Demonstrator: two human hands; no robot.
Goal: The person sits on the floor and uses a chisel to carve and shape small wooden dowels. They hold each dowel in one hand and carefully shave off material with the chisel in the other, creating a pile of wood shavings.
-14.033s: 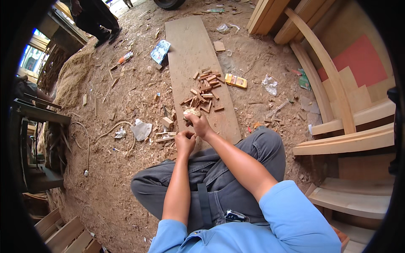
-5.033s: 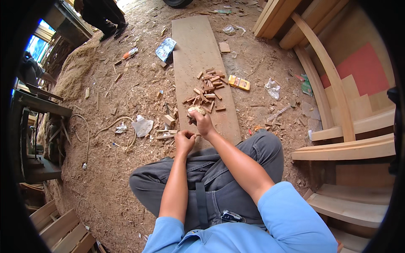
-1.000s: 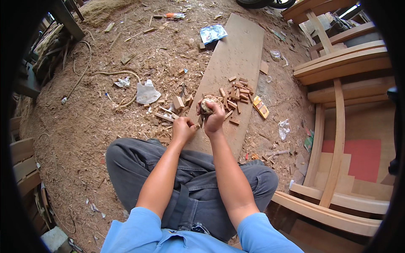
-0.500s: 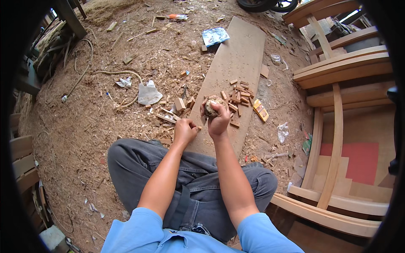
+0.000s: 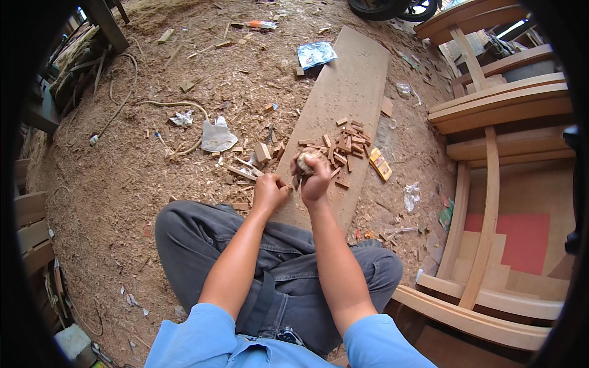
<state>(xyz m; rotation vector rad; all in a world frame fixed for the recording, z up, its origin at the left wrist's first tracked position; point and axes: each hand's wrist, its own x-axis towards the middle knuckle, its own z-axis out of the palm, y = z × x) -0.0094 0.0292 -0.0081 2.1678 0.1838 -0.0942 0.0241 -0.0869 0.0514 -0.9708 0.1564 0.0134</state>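
My left hand [image 5: 270, 192] is closed at the near end of a long flat board [image 5: 343, 80], pinching a small wood piece [image 5: 289, 189] that barely shows past the fingertips. Just to its right, my right hand [image 5: 315, 183] is wrapped round a rough, rounded tan lump [image 5: 308, 162]. A narrow blade-like part [image 5: 297, 182] points down below that fist, close to the left fingertips; whether it joins the lump I cannot tell. Beyond the right hand lies a heap of small brown wood blocks [image 5: 353, 142] on the board.
Wood shavings cover the ground. Offcuts [image 5: 262, 153] and a whitish cloth-like scrap [image 5: 218, 136] lie left of the board, with a yellow packet [image 5: 380, 164] to its right. A blue-white packet [image 5: 316, 54] rests by the far end. Wooden frames [image 5: 491, 214] stand at right.
My right hand has come slightly down and toward me with the tan lump, its fist now nearer the left fingertips. The left hand stays almost in place, still pinching.
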